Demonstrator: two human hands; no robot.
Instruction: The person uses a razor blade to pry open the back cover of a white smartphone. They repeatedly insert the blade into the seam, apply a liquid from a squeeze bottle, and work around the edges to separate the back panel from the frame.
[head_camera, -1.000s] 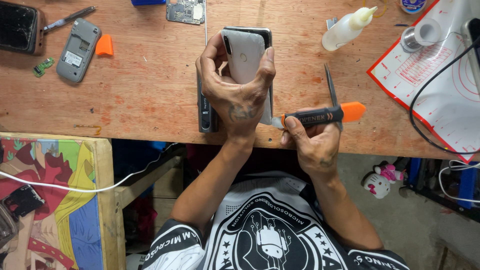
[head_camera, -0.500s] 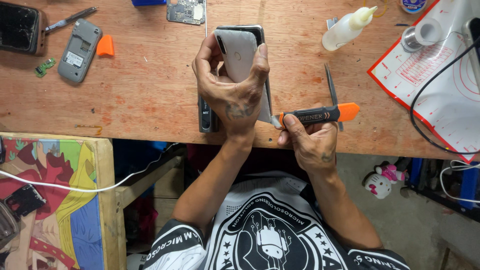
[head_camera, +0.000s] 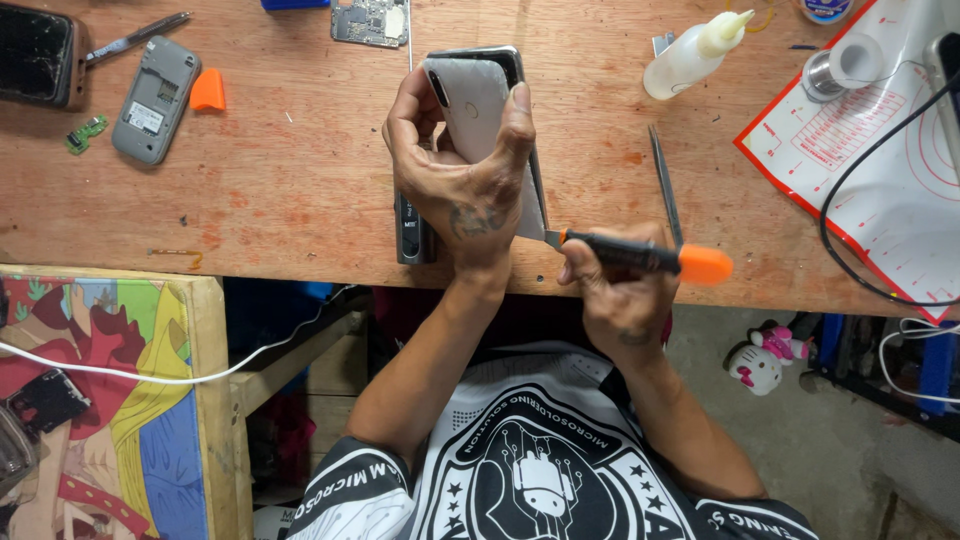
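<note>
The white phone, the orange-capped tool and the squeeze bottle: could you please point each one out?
white phone (head_camera: 470, 95), head view, on its back cover.
orange-capped tool (head_camera: 705, 264), head view, on its orange end.
squeeze bottle (head_camera: 682, 66), head view, on its body.

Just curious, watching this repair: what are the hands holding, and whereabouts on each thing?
The left hand grips the white phone by its side edges. The right hand holds the black, orange-capped knife by its handle.

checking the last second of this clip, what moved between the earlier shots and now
The right hand has shifted the black tool with the orange cap slightly left, so its metal tip now sits at the lower edge of the white-backed phone. The left hand still grips that phone. The clear squeeze bottle and grey handset stayed put.
</note>
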